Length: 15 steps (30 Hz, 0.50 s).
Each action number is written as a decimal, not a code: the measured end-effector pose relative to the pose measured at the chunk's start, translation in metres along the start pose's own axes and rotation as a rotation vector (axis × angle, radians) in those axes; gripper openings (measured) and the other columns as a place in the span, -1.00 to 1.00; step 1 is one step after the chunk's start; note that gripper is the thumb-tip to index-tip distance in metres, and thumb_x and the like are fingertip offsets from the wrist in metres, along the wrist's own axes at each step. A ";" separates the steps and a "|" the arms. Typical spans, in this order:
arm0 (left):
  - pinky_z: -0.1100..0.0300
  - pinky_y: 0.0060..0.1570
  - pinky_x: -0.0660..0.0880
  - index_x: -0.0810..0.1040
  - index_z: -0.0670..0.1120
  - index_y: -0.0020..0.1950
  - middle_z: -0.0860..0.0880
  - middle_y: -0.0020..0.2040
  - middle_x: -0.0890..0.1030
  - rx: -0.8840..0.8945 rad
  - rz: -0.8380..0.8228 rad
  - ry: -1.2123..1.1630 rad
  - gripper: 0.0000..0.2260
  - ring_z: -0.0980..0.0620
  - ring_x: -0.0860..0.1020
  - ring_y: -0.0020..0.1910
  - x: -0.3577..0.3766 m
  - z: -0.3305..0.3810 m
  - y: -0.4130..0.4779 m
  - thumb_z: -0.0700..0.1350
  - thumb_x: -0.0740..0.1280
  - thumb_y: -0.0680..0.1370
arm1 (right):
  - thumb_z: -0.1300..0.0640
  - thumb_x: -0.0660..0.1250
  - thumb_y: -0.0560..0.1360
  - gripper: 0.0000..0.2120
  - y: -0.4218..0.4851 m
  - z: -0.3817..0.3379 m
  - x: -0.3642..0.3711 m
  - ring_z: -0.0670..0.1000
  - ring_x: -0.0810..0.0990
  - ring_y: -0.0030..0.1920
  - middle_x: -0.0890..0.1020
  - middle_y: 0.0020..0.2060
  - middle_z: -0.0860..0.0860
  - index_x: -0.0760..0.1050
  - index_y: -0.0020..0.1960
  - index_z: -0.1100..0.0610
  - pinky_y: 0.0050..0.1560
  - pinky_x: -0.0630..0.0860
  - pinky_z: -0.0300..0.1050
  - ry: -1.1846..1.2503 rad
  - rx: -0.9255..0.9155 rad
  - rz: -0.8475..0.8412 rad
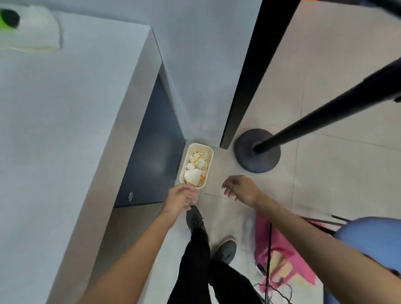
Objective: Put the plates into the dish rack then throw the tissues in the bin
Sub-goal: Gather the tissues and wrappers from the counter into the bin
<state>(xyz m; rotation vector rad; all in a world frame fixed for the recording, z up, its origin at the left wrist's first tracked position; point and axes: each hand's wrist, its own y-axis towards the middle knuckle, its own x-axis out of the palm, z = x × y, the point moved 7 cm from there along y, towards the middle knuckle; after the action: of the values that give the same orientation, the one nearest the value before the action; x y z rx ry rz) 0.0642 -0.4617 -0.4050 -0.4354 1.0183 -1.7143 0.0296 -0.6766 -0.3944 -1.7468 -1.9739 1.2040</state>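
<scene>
**Desk:** What is the head view showing?

**Reporter:** A person is standing at the end of a pale grey worktop (pixel 58 134) and looking straight down. A cream rectangular bin (pixel 200 145) is sitting on the tiled floor (pixel 331 147), tucked into the corner beside the worktop's dark cabinet door (pixel 149 158).

**Desk:** And the tissues?

**Reporter:** Crumpled white tissues (pixel 196 165) are lying inside the bin, mixed with some yellow scraps.

**Desk:** The hands?

**Reporter:** The left hand (pixel 183 196) is reaching out just over the bin's near rim, fingers relaxed and released, though motion is blurring the tips. The right hand (pixel 239 189) is hanging in the air to the right of the bin, fingers loosely spread and grasping nothing.

**Desk:** Anything else in the frame?

**Reporter:** A black pole on a round base (pixel 259 159) is standing just right of the bin. A pink bag (pixel 280 247) and a tangled black cable (pixel 271 288) are lying on the floor by the person's grey shoes (pixel 225 248). A white cloth (pixel 40 30) is resting at the worktop's far corner.
</scene>
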 end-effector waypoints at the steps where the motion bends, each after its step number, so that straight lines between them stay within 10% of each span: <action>1: 0.27 -0.43 0.43 0.60 -0.05 -0.12 -0.02 -0.25 0.68 0.009 -0.003 0.011 -0.82 0.08 0.60 -0.40 -0.001 0.000 -0.017 -0.27 0.26 0.58 | 0.21 0.23 0.55 -0.81 -0.015 -0.003 -0.001 -0.03 0.59 -0.33 0.66 -0.28 0.07 0.60 -0.13 0.15 -0.31 0.49 -0.19 -0.001 -0.013 -0.001; 9: 0.27 -0.29 0.45 0.61 -0.05 0.03 0.00 -0.11 0.68 0.183 0.037 0.166 -0.84 0.05 0.60 -0.21 -0.001 0.005 -0.139 -0.24 0.26 0.61 | 0.02 0.26 0.57 -0.89 -0.119 -0.013 0.005 -0.01 0.65 -0.15 0.69 -0.16 -0.01 0.56 -0.01 -0.03 -0.02 0.61 0.05 -0.114 -0.104 -0.045; 15: 0.24 0.35 0.33 0.45 -0.07 0.44 0.01 0.39 0.48 0.516 0.138 0.576 -0.63 0.04 0.44 0.36 -0.008 0.045 -0.197 -0.16 0.28 0.62 | -0.13 0.27 0.56 -0.29 -0.162 -0.043 -0.002 0.06 0.45 0.32 0.38 0.39 0.06 0.04 0.59 0.01 0.32 0.38 -0.08 -0.417 -0.317 -0.028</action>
<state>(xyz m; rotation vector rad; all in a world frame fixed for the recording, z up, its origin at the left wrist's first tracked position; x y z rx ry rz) -0.0181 -0.4559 -0.2199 0.4760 0.9160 -1.9321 -0.0570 -0.6516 -0.2527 -1.7002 -2.5400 1.4001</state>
